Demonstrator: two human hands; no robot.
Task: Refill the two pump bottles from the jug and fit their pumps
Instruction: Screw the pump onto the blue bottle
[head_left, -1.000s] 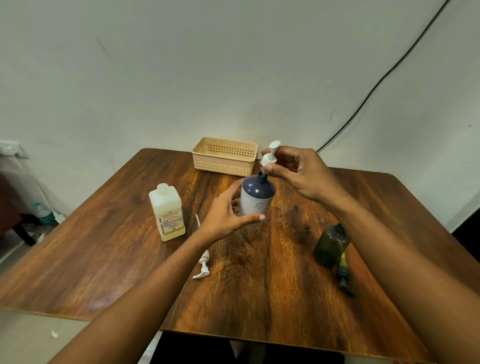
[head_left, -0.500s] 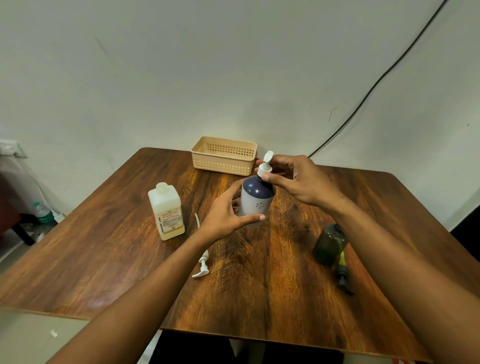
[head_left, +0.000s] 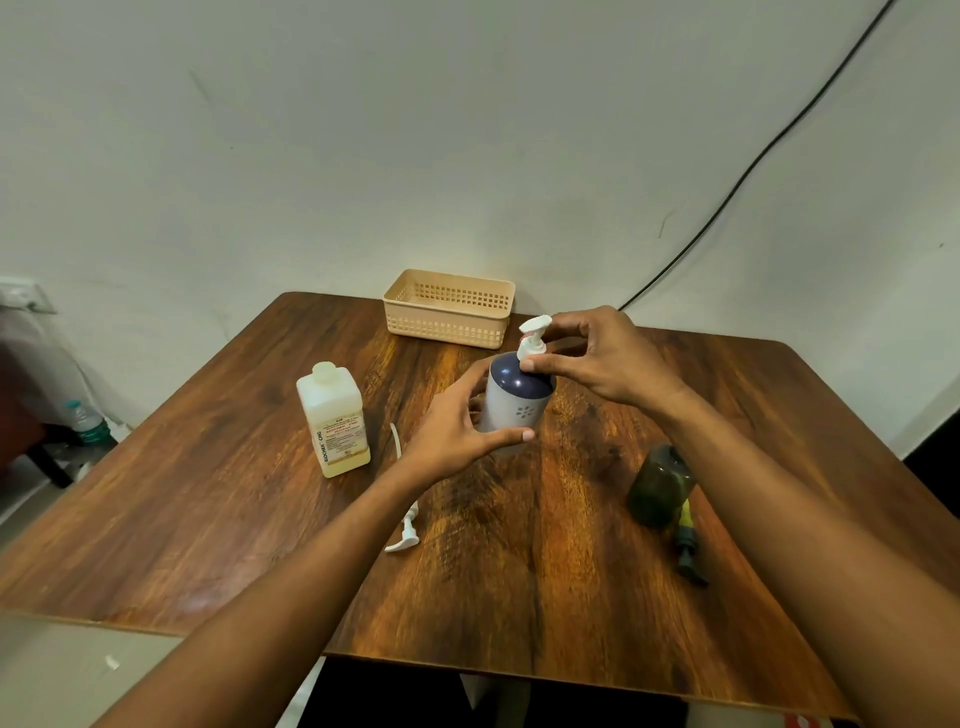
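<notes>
A white pump bottle with a dark blue shoulder (head_left: 511, 402) stands upright at the table's middle. My left hand (head_left: 457, 434) wraps around its body. My right hand (head_left: 597, 356) pinches the collar of the white pump (head_left: 532, 335) that sits in the bottle's neck. A pale yellow jug (head_left: 335, 418) with a label stands capped to the left. A dark green bottle (head_left: 660, 486) stands open at the right, and its dark pump (head_left: 688, 545) lies on the table just in front of it. A second white pump (head_left: 405, 532) lies under my left forearm.
A beige perforated basket (head_left: 449, 309) sits at the table's far edge by the wall. A black cable (head_left: 753, 166) runs down the wall at the right. A water bottle (head_left: 88, 423) stands on the floor at the left, beyond the table's edge.
The white pump has dropped lower into the blue-shouldered bottle's neck, and my right hand has come down with it and turned on the collar. My left hand has stayed on the bottle.
</notes>
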